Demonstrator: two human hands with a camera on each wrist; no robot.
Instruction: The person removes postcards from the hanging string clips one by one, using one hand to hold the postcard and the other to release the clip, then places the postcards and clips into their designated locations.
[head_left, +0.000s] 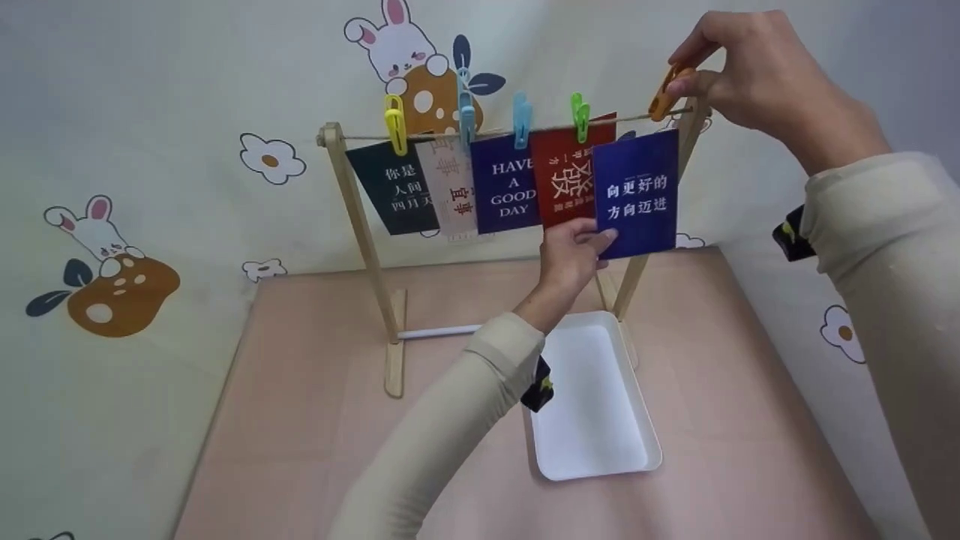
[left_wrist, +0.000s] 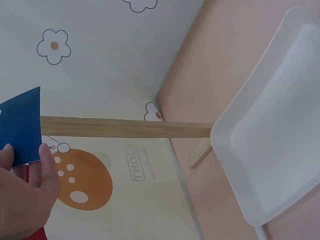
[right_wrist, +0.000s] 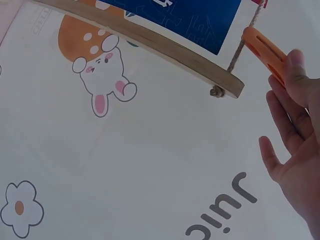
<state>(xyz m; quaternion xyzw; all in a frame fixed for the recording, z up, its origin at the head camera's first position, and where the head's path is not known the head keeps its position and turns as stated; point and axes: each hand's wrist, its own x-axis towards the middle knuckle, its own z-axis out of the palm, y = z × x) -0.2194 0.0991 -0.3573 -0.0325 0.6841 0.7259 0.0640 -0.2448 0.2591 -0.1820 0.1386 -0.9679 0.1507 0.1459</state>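
"Blue card (head_left: pixel 637 195), far right of the row: how does it lie?"

"Upright, long axis near vertical, its top edge just below the rope (head_left: pixel 627 120) in the head view. The left hand (head_left: pixel 571 255) pinches its lower left corner between thumb and fingers."

"And the orange peg (head_left: pixel 665 94)?"

"Pinched by the right hand (head_left: pixel 757 71), the nearer to that edge; above it, tip by the rope, contact unclear."
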